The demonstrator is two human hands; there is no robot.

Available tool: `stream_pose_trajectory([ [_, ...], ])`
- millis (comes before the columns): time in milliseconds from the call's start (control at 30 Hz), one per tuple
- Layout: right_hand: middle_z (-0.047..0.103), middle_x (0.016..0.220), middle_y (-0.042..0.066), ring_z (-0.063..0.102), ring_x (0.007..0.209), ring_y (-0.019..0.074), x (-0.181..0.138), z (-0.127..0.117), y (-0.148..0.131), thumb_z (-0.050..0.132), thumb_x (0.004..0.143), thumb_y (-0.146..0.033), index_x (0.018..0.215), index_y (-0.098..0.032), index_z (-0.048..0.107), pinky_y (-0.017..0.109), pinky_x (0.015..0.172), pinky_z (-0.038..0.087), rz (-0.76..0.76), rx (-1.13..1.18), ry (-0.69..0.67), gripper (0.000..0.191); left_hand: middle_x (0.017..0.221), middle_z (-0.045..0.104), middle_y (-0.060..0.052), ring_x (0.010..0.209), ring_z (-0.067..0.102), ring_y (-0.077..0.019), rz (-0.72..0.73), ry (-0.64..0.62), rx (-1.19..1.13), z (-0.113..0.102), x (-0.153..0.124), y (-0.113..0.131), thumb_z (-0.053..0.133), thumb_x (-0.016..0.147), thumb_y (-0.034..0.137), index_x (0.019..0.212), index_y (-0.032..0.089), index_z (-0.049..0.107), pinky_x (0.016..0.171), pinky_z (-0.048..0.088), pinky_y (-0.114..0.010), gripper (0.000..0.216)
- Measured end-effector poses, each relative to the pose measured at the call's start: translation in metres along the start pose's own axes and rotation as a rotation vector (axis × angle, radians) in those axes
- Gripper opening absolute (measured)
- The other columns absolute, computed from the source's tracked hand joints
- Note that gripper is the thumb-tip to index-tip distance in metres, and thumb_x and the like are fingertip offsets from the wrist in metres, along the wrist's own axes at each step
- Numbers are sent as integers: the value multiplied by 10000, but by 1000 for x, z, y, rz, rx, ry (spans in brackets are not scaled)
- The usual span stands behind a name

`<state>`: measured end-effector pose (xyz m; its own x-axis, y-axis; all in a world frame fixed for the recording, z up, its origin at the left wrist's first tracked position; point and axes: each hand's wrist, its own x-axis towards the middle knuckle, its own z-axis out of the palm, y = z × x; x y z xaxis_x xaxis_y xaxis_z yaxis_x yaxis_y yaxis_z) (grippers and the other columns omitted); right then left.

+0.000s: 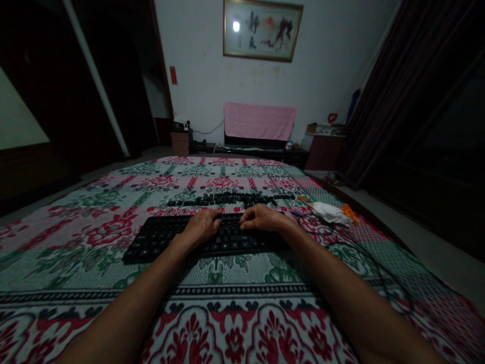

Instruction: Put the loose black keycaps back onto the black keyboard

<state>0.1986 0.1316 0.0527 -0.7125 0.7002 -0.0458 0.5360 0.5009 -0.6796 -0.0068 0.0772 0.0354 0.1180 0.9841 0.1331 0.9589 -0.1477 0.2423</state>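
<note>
A black keyboard (pixel 227 246) lies on the patterned bed cover, slightly askew. My left hand (pixel 201 225) rests on its middle, fingers laid over the upper rows and the thumb apart. My right hand (pixel 262 218) is over the keys to the right of centre. Its thumb and forefinger come together in a pinch; anything between the tips is too small to make out. Just beyond the keyboard, many loose black keycaps (pixel 227 198) are spread in an uneven row on the cover.
A white and orange cloth-like bundle (pixel 331 213) lies right of the keyboard, beside a dark cable (pixel 373 258). The floral bed cover (pixel 109 230) spreads around. At the far wall, a pink towel (pixel 259 120) hangs over a dark screen, below a framed picture (pixel 262 30).
</note>
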Motion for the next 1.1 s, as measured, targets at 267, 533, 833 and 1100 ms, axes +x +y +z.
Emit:
stream_pose_trajectory([
  [267,596,619,-17,490,528,76,7,4,2,619,579,-293,748,-130,654,167,497,355,57,-11,10,237,1033,599,-45,979,519,-194,8,5,29,0,0,0,388,766,294,1054,225,557,840,379,-286,341],
  [533,572,624,-26,471,543,69,2,4,-5,589,609,-266,769,-129,630,168,504,342,35,-27,-10,214,1010,607,-50,961,531,-198,33,18,52,-1,-1,1,381,770,292,1032,223,564,820,391,-288,327],
  [833,622,782,21,546,706,124,-20,-11,18,504,705,-298,837,-155,619,214,634,402,49,-98,496,226,1068,581,-55,1006,509,-198,16,13,39,1,0,-1,384,774,301,1093,214,523,867,373,-297,358],
  [1100,623,864,78,540,840,181,-57,-11,51,488,710,-266,872,-140,626,280,774,391,241,-431,809,248,1081,579,-65,1003,517,-201,29,13,64,1,1,-1,368,776,303,1107,203,516,858,382,-301,376],
])
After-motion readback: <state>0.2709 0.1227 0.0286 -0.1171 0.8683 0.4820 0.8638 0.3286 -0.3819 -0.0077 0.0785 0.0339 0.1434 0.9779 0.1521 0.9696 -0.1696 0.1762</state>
